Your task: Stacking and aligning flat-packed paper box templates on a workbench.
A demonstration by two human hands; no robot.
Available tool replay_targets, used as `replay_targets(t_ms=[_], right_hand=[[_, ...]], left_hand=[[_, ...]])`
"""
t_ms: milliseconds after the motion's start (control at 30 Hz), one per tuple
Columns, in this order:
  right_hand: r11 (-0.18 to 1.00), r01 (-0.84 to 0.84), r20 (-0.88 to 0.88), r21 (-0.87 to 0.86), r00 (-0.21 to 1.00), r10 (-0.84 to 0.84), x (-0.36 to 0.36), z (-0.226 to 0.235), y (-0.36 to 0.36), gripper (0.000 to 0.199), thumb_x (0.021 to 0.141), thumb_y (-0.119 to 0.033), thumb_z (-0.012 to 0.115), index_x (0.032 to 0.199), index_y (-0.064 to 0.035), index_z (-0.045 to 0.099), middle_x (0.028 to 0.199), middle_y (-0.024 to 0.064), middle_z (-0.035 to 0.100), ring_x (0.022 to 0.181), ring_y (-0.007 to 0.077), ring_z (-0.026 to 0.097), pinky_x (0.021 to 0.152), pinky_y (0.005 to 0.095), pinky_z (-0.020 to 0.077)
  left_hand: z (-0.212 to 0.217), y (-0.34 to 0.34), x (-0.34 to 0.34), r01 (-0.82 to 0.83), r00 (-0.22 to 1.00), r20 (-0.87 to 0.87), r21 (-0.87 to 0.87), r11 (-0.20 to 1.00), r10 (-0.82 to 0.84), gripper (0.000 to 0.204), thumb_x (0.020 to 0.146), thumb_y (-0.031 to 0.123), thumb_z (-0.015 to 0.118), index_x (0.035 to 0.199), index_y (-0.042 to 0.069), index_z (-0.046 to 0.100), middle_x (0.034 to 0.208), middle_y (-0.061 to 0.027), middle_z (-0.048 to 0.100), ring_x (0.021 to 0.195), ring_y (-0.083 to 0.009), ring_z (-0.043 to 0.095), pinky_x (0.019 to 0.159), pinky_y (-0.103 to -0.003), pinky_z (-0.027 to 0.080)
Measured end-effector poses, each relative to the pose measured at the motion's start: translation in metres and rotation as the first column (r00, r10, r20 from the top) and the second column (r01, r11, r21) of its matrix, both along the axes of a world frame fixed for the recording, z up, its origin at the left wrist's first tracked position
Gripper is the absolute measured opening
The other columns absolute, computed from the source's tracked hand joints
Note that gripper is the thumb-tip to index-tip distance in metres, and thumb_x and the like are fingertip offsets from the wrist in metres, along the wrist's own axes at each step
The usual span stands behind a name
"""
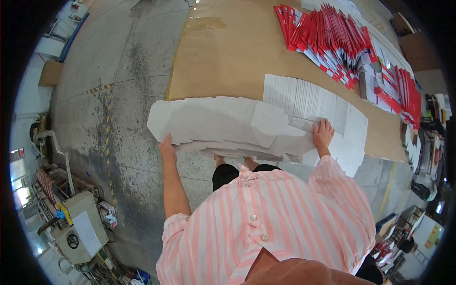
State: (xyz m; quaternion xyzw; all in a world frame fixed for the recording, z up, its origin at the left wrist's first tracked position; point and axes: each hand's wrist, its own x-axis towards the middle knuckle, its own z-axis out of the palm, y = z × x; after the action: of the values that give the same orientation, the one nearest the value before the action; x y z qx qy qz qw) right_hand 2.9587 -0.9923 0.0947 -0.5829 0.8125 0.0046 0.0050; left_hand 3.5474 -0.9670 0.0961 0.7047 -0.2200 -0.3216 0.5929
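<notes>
A long overlapping row of flat white card sheets [213, 116] lies along the near edge of the brown-covered table, some of it overhanging. At its left end my left hand [167, 148] grips the lower edge of the sheets, with the thumb on top and the other fingers hidden beneath. My right hand [323, 134] rests on the sheets at the right, its fingers stretched out and holding nothing. Just beyond that hand lies a closely fanned set of white sheets [304, 97] showing many thin edges. More white sheets [354, 137] extend to the right of it.
Red-and-white folded card pieces [327, 40] stand fanned out at the table's far right, with another red-and-white bunch [406, 95] nearer the right end. Brown board [228, 57] covers the table. A machine with a handwheel [78, 232] stands at the lower left, past a striped floor line [109, 128].
</notes>
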Motion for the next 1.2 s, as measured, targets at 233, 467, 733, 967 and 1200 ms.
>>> replay_targets(t_ms=[233, 467, 733, 967, 1200], right_hand=[[1.000, -0.003, -0.004, 0.009, 1.000, 0.003, -0.001, 0.005, 0.000, 0.049, 0.086, -0.043, 0.042, 0.124, -0.0114, 0.042, 0.132, 0.0087, 0.037, 0.124, 0.0268, 0.031, 0.102, 0.0510, 0.0184], [1.000, -0.001, -0.068, -0.020, 0.998, 0.000, 0.001, 0.003, -0.002, 0.046, 0.087, -0.042, 0.041, 0.123, -0.0132, 0.043, 0.131, 0.0073, 0.039, 0.122, 0.0267, 0.034, 0.100, 0.0494, 0.0224], [0.998, -0.067, -0.032, 0.003, 0.997, 0.067, 0.010, 0.015, -0.011, 0.041, 0.084, -0.036, 0.045, 0.115, -0.0090, 0.049, 0.120, 0.0107, 0.047, 0.112, 0.0288, 0.043, 0.094, 0.0465, 0.0312], [0.906, -0.251, -0.004, -0.341, 0.964, 0.266, 0.078, -0.004, -0.070, 0.041, 0.077, -0.022, 0.058, 0.113, -0.0037, 0.051, 0.114, 0.0153, 0.052, 0.107, 0.0310, 0.047, 0.092, 0.0399, 0.0362], [0.632, -0.658, 0.673, -0.409, 0.250, 0.696, 0.403, 0.033, -0.144, 0.021, 0.079, -0.010, 0.056, 0.099, -0.0067, 0.061, 0.102, 0.0114, 0.059, 0.097, 0.0289, 0.053, 0.084, 0.0355, 0.0416]], left_hand=[[0.017, 0.002, -0.016, -0.009, 0.685, 0.579, 0.614, 0.789, -0.442, 0.027, 0.083, 0.019, 0.054, 0.087, -0.006, 0.060, 0.082, -0.0125, 0.064, 0.072, -0.0267, 0.061, 0.064, -0.039, 0.047], [-0.002, 0.002, 0.018, 0.074, 0.996, 0.024, 0.191, 0.979, -0.080, 0.040, 0.082, 0.032, 0.052, 0.078, -0.007, 0.061, 0.070, -0.0224, 0.061, 0.067, -0.0374, 0.059, 0.063, -0.042, 0.045], [0.009, 0.013, 0.010, 0.060, 0.991, 0.091, 0.381, 0.922, -0.102, 0.029, 0.080, 0.021, 0.059, 0.094, -0.004, 0.059, 0.087, -0.0099, 0.062, 0.076, -0.0231, 0.058, 0.066, -0.036, 0.045], [-0.010, -0.001, 0.018, -0.156, 0.767, -0.626, 0.033, 0.987, 0.142, 0.035, 0.080, 0.018, 0.060, 0.106, -0.004, 0.052, 0.099, -0.0114, 0.059, 0.087, -0.0221, 0.058, 0.077, -0.037, 0.048], [-0.014, 0.011, 0.016, -0.227, 0.663, -0.738, -0.034, 0.973, 0.129, 0.036, 0.079, 0.019, 0.062, 0.106, -0.003, 0.054, 0.100, -0.0098, 0.060, 0.087, -0.0223, 0.060, 0.075, -0.037, 0.049]])
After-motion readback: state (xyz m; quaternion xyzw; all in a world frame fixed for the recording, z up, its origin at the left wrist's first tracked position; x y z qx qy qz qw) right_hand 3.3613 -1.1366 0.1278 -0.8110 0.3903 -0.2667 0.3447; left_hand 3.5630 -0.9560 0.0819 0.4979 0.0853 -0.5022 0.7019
